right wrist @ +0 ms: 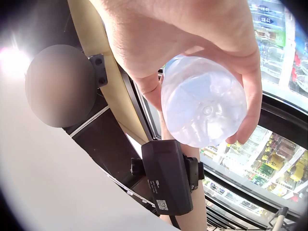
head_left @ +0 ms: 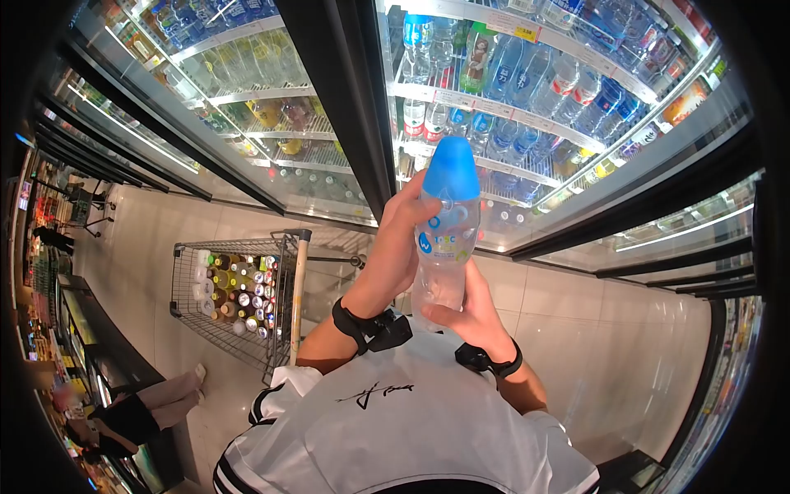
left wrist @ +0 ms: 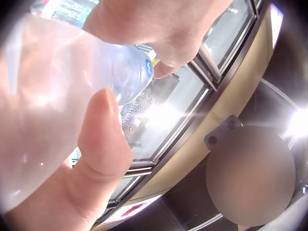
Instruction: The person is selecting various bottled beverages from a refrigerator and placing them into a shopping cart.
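The left hand (head_left: 398, 239) grips the bottle (head_left: 448, 243) below its blue cap, the right hand (head_left: 478, 316) near its base, near the drinks shelves (head_left: 514, 116). Smooth plastic could slip onto the floor (head_left: 584, 329) if both grips loosen.

"Bottle (head_left: 447, 267): colour findings?"

"Body clear. Cap (head_left: 451, 169) solid blue. Print shows a blue disc with a white W, plus yellow and green characters."

"Shirt (head_left: 411, 424)?"

"White, marked with black script; black-and-white stripes at the sleeve (head_left: 265, 405)."

"Wrist straps (head_left: 349, 328)?"

"Uniformly black."

"Surroundings?"

"Cooler door frames (head_left: 350, 90) black. Shopping cart handle (head_left: 301, 305) tan. Floor tiles (head_left: 568, 321) beige, with a grid pattern of joints. Shelf tag (head_left: 527, 33) yellow."
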### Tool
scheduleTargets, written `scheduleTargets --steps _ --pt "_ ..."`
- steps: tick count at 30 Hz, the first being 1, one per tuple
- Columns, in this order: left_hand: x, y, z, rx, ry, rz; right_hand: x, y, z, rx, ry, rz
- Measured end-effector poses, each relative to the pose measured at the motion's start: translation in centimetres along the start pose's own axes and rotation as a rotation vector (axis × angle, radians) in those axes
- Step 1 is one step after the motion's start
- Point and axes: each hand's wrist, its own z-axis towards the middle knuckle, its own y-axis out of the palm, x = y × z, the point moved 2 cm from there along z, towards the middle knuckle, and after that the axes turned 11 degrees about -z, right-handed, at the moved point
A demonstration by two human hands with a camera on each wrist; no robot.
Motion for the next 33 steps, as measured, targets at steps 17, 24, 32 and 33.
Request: scheduleTargets --steps 17,24,32,33 --pt "2.9 -3.2 -4.9 -0.122 -0.069 0.215 0.4 8.4 -3.0 0.270 0.000 -0.116" --pt "3.2 -4.2 -5.7 -0.237 -0.211 0.187 0.3 10.7 -4.4 0.397 0.129 -0.167" --pt "2.6 -4.3 -5.1 -0.471 -0.391 -0.203 0.5 10.8 -4.6 -0.121 0.072 0.839" --pt "1.9 -4.2 -5.0 -0.527 -0.463 -0.242 0.3 10.8 -4.4 -0.251 0.077 1.029"
